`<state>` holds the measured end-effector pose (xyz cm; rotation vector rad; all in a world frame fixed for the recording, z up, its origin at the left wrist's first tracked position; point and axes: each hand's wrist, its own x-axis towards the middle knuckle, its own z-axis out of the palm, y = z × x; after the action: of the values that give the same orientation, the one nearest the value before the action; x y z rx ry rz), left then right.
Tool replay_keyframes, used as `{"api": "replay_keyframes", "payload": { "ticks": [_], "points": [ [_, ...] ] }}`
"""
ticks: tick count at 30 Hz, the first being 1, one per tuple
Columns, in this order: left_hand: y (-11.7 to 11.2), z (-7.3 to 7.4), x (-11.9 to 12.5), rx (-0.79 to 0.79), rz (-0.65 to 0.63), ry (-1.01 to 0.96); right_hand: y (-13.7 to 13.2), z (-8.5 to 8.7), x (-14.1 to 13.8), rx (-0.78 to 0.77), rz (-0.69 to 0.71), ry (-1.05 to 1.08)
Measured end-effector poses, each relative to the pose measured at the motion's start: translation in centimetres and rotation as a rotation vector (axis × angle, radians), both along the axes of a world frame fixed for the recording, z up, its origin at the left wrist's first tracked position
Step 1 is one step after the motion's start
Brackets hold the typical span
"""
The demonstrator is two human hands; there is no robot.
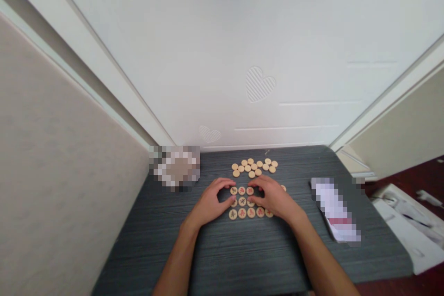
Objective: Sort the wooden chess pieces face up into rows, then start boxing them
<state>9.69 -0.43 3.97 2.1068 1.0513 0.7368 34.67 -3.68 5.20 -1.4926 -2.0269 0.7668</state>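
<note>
Lower centre: left hand, right hand, fingers half-curled at round pale-wood discs, grip unclear; likely straightening rows, next needs light nudges

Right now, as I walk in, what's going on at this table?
A person has both bare hands on small round pieces bearing red or black characters, laid in neat rows. The left hand has its fingertips and thumb at the left end of the upper rows; the right hand covers their right side. Beyond them, more pieces lie loosely scattered on the dark table, seemingly blank side up.
</note>
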Motion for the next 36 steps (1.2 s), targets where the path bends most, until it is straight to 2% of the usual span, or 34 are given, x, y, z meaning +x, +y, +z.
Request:
{"api": "replay_keyframes", "payload": {
  "ticks": [4,19,25,31,36],
  "points": [
    [-0.3,-0.2,1.1,0.069,0.062,0.054,0.1,-0.3,0.0,-0.009,0.003,-0.002],
    [-0.3,-0.4,1.2,0.108,0.041,0.108,0.1,-0.3,0.1,0.028,0.007,0.003],
    [-0.3,-0.5,1.3,0.106,0.075,0.079,0.5,-0.8,0.3,0.167,-0.079,0.003],
    [0.0,-1.1,1.4,0.073,0.147,-0.001,1.1,-1.0,1.3,0.352,-0.215,-0.054],
    [0.1,-1.3,1.4,0.078,0.157,-0.024,1.3,-1.3,1.7,0.387,-0.189,-0.134]
  ]
}}
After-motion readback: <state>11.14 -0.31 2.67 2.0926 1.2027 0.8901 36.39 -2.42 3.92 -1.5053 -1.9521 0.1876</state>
